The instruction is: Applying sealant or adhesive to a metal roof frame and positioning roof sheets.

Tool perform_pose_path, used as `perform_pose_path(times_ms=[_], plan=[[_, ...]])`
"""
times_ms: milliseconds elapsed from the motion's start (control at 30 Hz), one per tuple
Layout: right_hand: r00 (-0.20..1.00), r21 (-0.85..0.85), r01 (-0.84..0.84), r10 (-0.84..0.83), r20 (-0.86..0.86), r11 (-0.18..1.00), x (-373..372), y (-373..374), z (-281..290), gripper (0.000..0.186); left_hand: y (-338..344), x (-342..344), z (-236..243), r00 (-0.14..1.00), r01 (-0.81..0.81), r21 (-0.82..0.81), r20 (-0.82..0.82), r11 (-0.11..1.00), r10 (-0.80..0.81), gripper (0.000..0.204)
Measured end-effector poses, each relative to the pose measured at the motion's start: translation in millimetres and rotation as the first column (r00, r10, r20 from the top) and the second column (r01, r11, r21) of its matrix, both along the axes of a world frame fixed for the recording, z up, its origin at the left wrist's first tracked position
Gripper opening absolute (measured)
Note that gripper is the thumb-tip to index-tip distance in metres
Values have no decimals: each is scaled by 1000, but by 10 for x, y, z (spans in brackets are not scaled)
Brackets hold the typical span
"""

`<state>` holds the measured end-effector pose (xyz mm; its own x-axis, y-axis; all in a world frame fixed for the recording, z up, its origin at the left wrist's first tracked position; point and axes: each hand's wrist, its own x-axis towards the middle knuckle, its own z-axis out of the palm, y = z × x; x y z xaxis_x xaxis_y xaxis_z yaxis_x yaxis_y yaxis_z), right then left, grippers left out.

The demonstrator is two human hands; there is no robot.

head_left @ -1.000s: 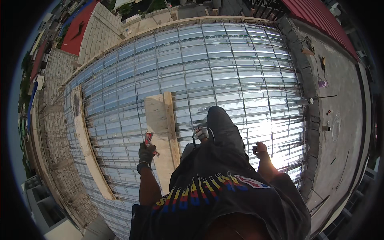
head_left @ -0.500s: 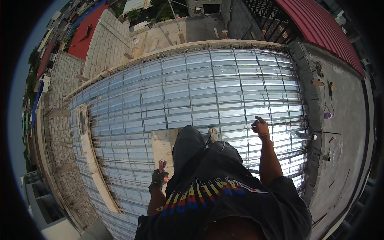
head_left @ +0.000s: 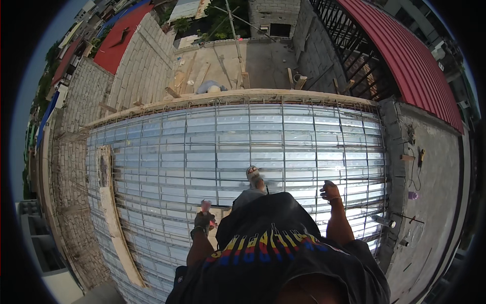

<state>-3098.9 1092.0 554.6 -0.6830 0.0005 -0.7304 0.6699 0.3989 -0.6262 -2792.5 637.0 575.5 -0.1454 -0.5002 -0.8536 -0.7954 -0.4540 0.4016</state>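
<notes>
In my left hand [head_left: 204, 221], which looks dark-gloved, I grip a red-handled tool [head_left: 206, 205]; blur hides its exact kind. My right hand [head_left: 330, 191] hangs over the steel bar grid, fingers loosely bent and apart, with nothing visible in it. Beneath both hands, thin reinforcing bars [head_left: 250, 147] cross over shiny corrugated metal decking [head_left: 233, 137]. One of my feet [head_left: 254, 175], in an open-toed sandal, is stepping forward on the grid. Partly covered by my body, a board [head_left: 221, 214] lies beside my left hand.
A long plank [head_left: 117, 228] lies across the bars on the left. Wooden formwork [head_left: 283, 93] edges the far side, with a person [head_left: 211, 88] beyond and below it. At right, a block wall edge [head_left: 395, 147] borders a concrete slab [head_left: 430, 202] holding a cord and tools.
I have moved forward, and my sandalled foot now shows farther ahead. The board has slid back under my body. A person has come into view beyond the formwork. My right hand's fingers have bent more.
</notes>
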Motion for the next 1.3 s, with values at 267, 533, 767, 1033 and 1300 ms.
perform_pose_path(times_ms=[267,533,767,1033,1300], plan=[[711,87,663,-662,236,743,274,264,138,19,-1351,-2028,113,880,385,-360,-137,850,-456,40],[798,135,446,-461,388,885,-698,-353,-14,16,-1362,-2620,285,961,132,-326,-189,936,-201,34],[959,-62,281,-278,51,958,-2930,-660,158,31,-577,-2256,96,931,316,-115,229,942,-284,35],[974,-21,192,-193,-122,981,-3899,-932,630,37,-646,-1937,-921,827,464,-196,446,864,-343,40],[971,70,183,-192,144,981,-3139,-1472,143,32,-1482,-3749,-21,988,146,-107,-38,983,-151,28]])
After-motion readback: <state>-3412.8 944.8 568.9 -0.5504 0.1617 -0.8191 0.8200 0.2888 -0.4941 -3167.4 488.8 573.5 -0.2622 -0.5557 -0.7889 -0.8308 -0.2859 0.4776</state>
